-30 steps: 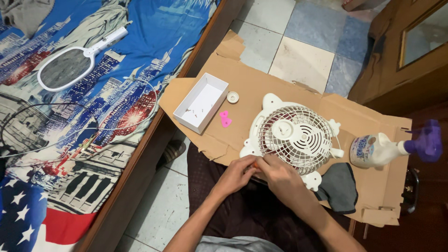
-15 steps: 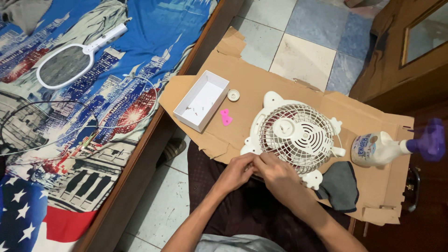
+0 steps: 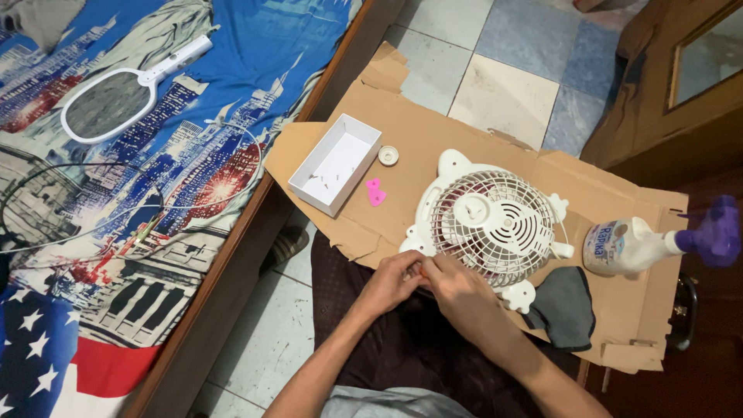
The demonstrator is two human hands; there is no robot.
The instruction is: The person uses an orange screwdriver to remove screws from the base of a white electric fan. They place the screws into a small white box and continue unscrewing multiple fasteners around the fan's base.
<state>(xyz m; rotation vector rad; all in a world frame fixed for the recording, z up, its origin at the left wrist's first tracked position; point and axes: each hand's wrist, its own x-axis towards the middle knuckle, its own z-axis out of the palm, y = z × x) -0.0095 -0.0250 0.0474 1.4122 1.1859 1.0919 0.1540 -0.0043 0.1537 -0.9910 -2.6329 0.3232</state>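
— Changed since a second ago? 
— Barely: left hand (image 3: 395, 280) and right hand (image 3: 457, 290) still pinched together at fan (image 3: 491, 228) rim, on cardboard (image 3: 433, 143). 
— Gripping what? 
— Can't tell; fingertips hidden. Fan unmoved; same fiddly spot.

Glossy white plastic fan (image 3: 491, 224) — matt cardboard (image 3: 433, 139)

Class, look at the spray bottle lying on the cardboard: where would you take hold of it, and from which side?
Grip the white body of the spray bottle around its middle, coming down from above. It lies on its side on the cardboard, so the rounded flank faces up, with bare cardboard on both sides for the fingers. The purple trigger head overhangs the cardboard's edge and looks too irregular to grip securely.
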